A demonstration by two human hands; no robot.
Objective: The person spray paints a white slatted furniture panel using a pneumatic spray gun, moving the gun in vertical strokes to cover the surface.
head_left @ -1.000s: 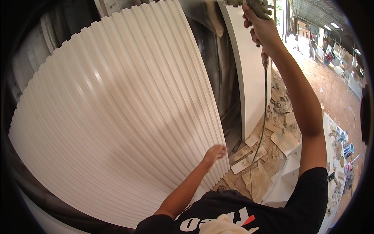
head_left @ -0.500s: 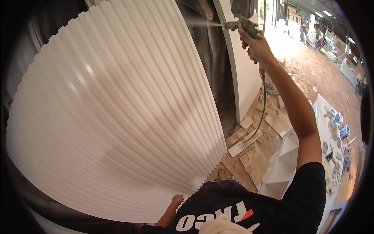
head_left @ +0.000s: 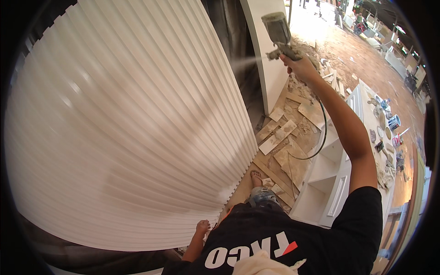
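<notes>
A large white fluted panel point(head_left: 137, 119) fills the left and middle, its ridges running lengthwise. My right hand point(head_left: 298, 68) grips a spray gun point(head_left: 283, 51) with a dark cup point(head_left: 276, 26) on top, held out at the far right of the panel. A pale mist leaves its nozzle leftward toward the panel's right edge. From the gun a thin hose point(head_left: 324, 128) hangs in a curve. My left hand point(head_left: 202, 226) is low by the panel's near edge, fingers curled; what they hold, if anything, is hidden.
A plain white board point(head_left: 268, 59) stands behind the mist. Scrap wood pieces point(head_left: 278, 137) litter the ground by my bare foot point(head_left: 256, 176). On my right is a white cabinet point(head_left: 316, 197) with open compartments; paint cans point(head_left: 394, 122) and tools lie on a white surface beyond.
My right hand has come nearer with the spray gun, still spraying, and the cup now tilts left. My left hand has shifted slightly left and up in view, as the whole view moved.
</notes>
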